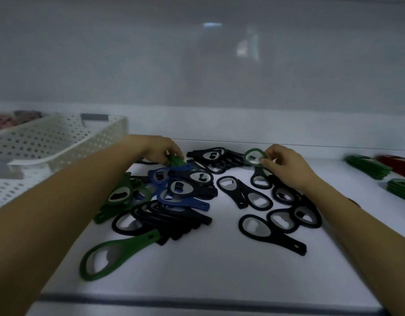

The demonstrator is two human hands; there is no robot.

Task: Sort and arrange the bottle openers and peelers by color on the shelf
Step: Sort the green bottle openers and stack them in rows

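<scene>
1. My left hand has its fingers closed round a green opener at the far side of the pile.
2. My right hand pinches the ring end of a second green opener between thumb and fingers, beside some black ones.
3. The pile of black, blue and green openers lies loose on the white shelf, between my arms.
4. Green stacks and a red stack sit at the shelf's far right.
5. A white perforated basket stands at the left.
</scene>
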